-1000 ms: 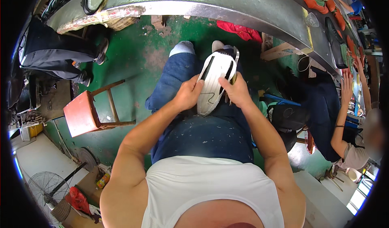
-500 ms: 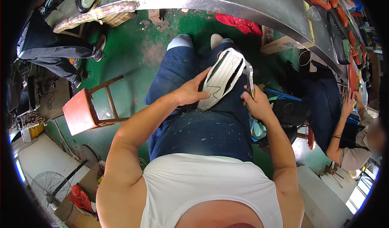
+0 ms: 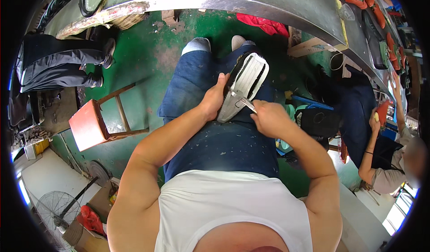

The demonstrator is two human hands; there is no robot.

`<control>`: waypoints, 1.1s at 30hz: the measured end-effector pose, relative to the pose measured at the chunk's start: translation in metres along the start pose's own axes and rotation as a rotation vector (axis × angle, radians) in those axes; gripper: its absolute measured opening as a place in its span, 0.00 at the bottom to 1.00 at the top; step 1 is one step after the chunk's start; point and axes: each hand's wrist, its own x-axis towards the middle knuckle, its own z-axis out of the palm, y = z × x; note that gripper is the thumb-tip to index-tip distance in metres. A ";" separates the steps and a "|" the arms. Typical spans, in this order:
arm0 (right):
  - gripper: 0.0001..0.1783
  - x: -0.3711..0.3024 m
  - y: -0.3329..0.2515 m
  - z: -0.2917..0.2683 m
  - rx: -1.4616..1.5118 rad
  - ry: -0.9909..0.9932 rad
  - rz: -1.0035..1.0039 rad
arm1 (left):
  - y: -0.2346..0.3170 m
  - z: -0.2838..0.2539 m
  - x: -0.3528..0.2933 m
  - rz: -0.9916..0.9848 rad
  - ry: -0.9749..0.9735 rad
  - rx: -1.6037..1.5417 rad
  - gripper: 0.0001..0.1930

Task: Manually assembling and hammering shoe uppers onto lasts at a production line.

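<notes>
A shoe (image 3: pixel 251 77) lies bottom up across my thighs, its pale underside ringed by a dark upper edge. My left hand (image 3: pixel 216 97) grips its left side, fingers closed along the dark rim. In my closed right hand (image 3: pixel 273 119) are metal pincers (image 3: pixel 242 99). Their head lies over the lower left part of the shoe's underside, close to my left hand. Whether the jaws pinch the upper's edge is too small to tell.
A metal-edged workbench (image 3: pixel 215 2) curves across the far side. An orange-topped stool (image 3: pixel 85 124) stands at left, and a person in dark trousers (image 3: pixel 67 57) is beyond it. At right another person (image 3: pixel 387 162) handles a reddish piece beside orange shoe parts (image 3: pixel 389 46).
My right hand has brought the pincers left and down, from beside the shoe's right edge onto its underside. My left thumb has come off the underside. The person at right has shifted their hands.
</notes>
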 end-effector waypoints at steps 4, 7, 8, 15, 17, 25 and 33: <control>0.16 0.012 0.008 0.049 0.301 0.245 -0.069 | -0.035 -0.021 0.033 0.230 0.257 0.374 0.31; 0.19 0.008 0.019 0.025 0.299 0.191 -0.080 | -0.027 -0.028 0.032 0.365 0.289 0.707 0.28; 0.20 0.003 0.020 0.020 0.227 0.219 -0.068 | -0.024 -0.022 0.025 0.405 0.290 0.829 0.26; 0.15 0.026 0.037 0.025 0.121 0.425 0.068 | -0.016 -0.014 0.019 0.846 0.199 1.112 0.26; 0.15 0.025 0.051 0.041 0.141 0.524 0.029 | -0.005 -0.009 0.014 0.737 0.109 1.245 0.27; 0.17 0.012 0.054 -0.032 0.638 0.125 0.174 | 0.026 -0.004 0.015 0.486 -0.048 1.541 0.31; 0.19 0.049 0.071 0.025 0.242 0.443 -0.024 | 0.024 -0.004 -0.004 0.425 -0.119 1.482 0.35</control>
